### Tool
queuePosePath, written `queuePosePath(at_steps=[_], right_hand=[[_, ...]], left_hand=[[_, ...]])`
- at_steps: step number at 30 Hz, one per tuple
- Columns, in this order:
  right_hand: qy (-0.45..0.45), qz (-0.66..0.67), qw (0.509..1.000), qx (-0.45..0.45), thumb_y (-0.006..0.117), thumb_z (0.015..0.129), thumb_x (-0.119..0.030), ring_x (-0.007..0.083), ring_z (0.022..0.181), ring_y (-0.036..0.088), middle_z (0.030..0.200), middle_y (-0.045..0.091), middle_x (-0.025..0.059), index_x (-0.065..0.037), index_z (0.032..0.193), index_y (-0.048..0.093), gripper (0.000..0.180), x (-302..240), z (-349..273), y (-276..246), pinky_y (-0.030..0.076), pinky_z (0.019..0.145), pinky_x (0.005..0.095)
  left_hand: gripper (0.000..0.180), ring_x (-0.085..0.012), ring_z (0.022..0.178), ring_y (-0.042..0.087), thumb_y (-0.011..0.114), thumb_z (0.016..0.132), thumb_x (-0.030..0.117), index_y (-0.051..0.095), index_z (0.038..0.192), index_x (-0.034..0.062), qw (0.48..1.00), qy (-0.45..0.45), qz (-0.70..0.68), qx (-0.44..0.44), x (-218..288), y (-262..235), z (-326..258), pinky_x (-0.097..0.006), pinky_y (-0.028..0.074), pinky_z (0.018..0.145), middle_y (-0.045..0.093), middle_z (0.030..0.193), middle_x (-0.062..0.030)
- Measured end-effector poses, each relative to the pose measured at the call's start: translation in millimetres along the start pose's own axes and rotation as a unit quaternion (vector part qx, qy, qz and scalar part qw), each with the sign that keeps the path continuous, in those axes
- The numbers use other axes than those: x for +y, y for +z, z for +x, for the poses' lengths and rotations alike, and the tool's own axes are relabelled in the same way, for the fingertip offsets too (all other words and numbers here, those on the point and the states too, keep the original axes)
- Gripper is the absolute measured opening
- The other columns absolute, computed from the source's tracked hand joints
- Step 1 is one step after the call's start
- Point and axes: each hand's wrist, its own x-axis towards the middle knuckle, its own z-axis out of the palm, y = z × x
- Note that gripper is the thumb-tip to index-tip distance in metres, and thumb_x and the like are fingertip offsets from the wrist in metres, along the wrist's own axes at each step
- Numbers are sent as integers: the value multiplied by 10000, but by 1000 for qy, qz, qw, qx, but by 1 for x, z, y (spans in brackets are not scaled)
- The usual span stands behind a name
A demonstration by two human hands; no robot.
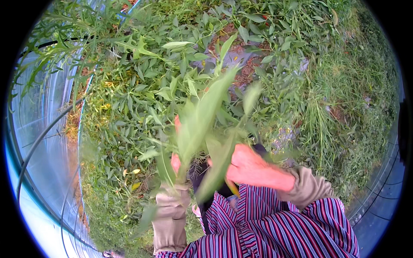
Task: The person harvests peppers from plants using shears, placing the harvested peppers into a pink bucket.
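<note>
Presently, left hand (175, 161) is clamped on a bunch of green leafy stems (202, 120), held upright before the body. Right hand (245, 165) is beside them, apparently closed on the stalks; blur obscures this.

Pale green, blurred stems and leaves (202, 124) at frame centre. Beige sleeves (171, 215) below them, lower centre. Striped garment (275, 228) along the bottom edge: maroon, purple and white lines. Reddish-pink right hand (247, 165) just right of centre. Yellow sliver (232, 188) under that hand. Deep green ground plants (142, 103) across the middle, with a few yellowed leaves at left. Translucent grey-blue plastic sheeting (38, 129) with dark hoops at far left.
</note>
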Motion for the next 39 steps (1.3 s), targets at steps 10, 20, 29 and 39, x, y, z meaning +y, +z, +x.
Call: queuePosePath(at_steps=[10, 20, 29, 39], right_hand=[[135, 313, 938, 68, 631, 874, -158, 111, 515, 560, 648, 602, 43, -24, 793, 599, 159, 5, -59, -25, 455, 480, 256], [-13, 49, 969, 240, 658, 796, -177, 192, 582, 585, 651, 570, 73, -10, 826, 580, 187, 59, 96, -37, 478, 544, 330], [-28, -377, 917, 124, 684, 700, -85, 356, 886, 637, 998, 577, 217, -3, 993, 572, 324, 78, 207, -8, 525, 745, 437], [54, -375, 923, -61, 626, 753, -87, 275, 768, 679, 858, 671, 200, 8, 885, 677, 170, 69, 158, -25, 548, 687, 370]], left_hand=[[403, -172, 634, 343, 420, 985, 374, 314, 688, 122, 884, -111, -419, 176, 16, -52, 20, -313, 348, 650, 392, 674, -38], [376, -147, 632, 330, 468, 970, 352, 367, 683, 131, 833, -59, -508, 212, 11, -81, 31, -311, 326, 644, 334, 651, -6], [409, -166, 645, 343, 383, 996, 361, 348, 673, 111, 861, -81, -485, 128, 5, -63, 11, -317, 340, 654, 345, 658, -30], [429, -174, 655, 400, 395, 982, 380, 356, 675, 83, 917, -96, -380, 73, -13, -53, -10, -295, 373, 673, 409, 673, -56]])
